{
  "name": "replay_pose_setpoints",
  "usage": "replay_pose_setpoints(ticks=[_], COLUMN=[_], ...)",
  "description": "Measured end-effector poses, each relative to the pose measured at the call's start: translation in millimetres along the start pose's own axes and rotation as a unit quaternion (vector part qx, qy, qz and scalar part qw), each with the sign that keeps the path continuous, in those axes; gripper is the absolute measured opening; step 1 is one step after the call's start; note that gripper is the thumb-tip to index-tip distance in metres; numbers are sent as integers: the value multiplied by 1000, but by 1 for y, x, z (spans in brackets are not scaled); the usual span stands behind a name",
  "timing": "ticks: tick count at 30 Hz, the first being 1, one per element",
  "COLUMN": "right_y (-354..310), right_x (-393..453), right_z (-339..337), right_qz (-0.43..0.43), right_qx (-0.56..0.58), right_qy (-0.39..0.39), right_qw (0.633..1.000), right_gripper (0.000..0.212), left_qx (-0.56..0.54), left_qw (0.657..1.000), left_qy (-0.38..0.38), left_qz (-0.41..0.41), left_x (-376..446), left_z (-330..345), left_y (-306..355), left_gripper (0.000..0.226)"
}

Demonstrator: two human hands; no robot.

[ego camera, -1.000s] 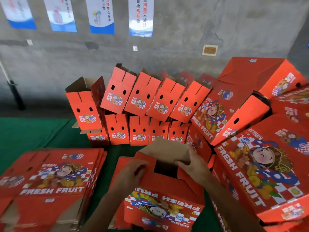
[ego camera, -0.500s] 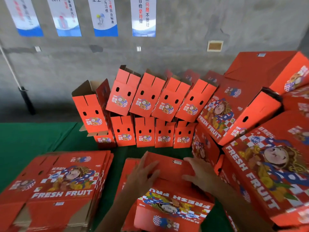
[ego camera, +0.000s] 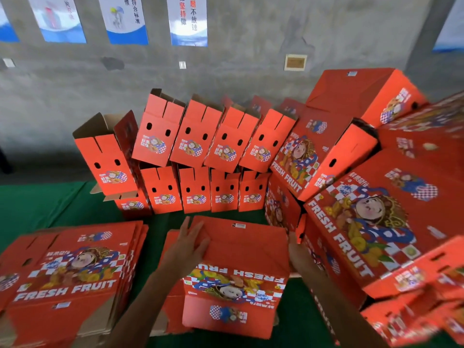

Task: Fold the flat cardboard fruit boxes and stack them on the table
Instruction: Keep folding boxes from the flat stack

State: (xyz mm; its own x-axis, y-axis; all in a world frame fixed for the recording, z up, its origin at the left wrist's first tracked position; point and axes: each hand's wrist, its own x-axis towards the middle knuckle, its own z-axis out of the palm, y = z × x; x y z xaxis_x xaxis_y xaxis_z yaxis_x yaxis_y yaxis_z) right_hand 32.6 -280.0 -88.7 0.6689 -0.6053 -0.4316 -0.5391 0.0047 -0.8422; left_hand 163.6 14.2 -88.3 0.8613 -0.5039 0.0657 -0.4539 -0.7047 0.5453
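Note:
A red "FRESH FRUIT" box stands in front of me on the green table, its top flaps folded flat and closed. My left hand lies flat on the left part of the top with fingers straight. My right hand is against the box's right side; its fingers are mostly hidden by the box edge. A stack of flat unfolded boxes lies at the left. Several folded boxes stand in two rows at the back.
Large folded boxes are piled close on the right, leaning toward the box I hold. More flat red cardboard lies under that box. A grey concrete wall with posters rises behind the table.
The brown flap that stood up a second ago is folded down and the box top is shut. My left hand now lies flat on it and my right hand has shifted to the box's right side.

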Motion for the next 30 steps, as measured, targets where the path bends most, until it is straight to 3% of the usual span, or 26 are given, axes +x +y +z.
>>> replay_pose_setpoints(ticks=[2,4,9,11,14,18,24,25,27,28,30], right_y=[18,36,55,54,48,18,-103,-127,-174,-195,-235], right_x=[-4,-4,1,2,5,-3,-18,-23,-31,-34,-38], right_z=[-13,-18,-13,-11,-7,-3,-30,-33,-33,-32,-30], right_qz=[102,130,84,67,57,51,-188,-243,-351,-398,-472], right_qx=[-21,-82,-121,-77,-15,-48,0,-7,-24,-39,-92], right_qy=[-119,-198,-225,-223,-224,-290,-217,-196,-145,-120,-64], right_qw=[987,968,963,969,973,955,958,950,925,909,874], right_gripper=[55,40,16,18,38,23,61,63,64,66,71], left_qx=[-7,-17,-20,-19,-72,-192,-243,-252,-308,-367,-449], left_qw=[1000,1000,999,999,997,981,960,956,936,917,888], left_qy=[-10,-19,-27,-29,-15,13,129,144,169,151,77], left_qz=[2,11,25,11,-2,13,49,45,34,28,59], left_x=[1,2,2,0,-6,-23,-5,6,35,48,67], left_z=[2,3,-6,-12,-26,-53,-128,-142,-170,-179,-191], left_y=[-4,-8,-13,-18,-31,-38,12,35,81,105,145], left_gripper=[64,65,63,62,57,40,56,71,126,127,83])
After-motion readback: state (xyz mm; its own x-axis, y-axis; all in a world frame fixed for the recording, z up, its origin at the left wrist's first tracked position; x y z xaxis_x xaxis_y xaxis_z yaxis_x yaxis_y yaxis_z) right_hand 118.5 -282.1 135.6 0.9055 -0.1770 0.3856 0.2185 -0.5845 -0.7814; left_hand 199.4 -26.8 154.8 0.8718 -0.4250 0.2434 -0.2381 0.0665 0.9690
